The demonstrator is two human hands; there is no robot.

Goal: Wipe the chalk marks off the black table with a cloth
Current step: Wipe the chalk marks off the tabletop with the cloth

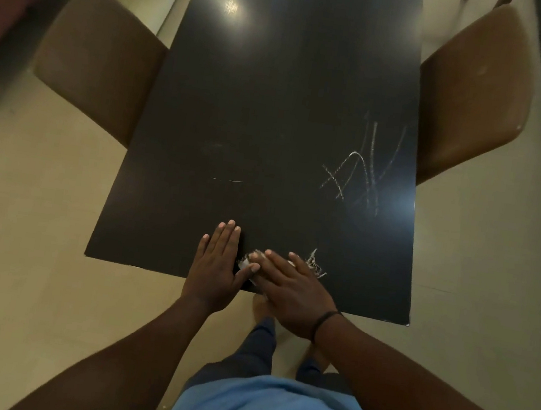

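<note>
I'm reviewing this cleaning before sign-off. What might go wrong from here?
The cloth, mostly hidden under the right hand, may smear the large chalk scribble rather than lift it. The faint streak left of centre is easy to overlook. The left hand, flat on the black table, may leave prints.

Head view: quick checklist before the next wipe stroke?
1. White cloth under right hand: ok, fingers press it flat.
2. Left hand bracing on the glossy black table: ok, flat near the front edge.
3. Large white chalk scribble on the right: not ok, unwiped.
4. Faint chalk line mid-table: not ok, visible.
5. Path from cloth to scribble: ok, bare tabletop.
6. White strands beside right hand: cannot tell, chalk or cloth fringe.
</note>
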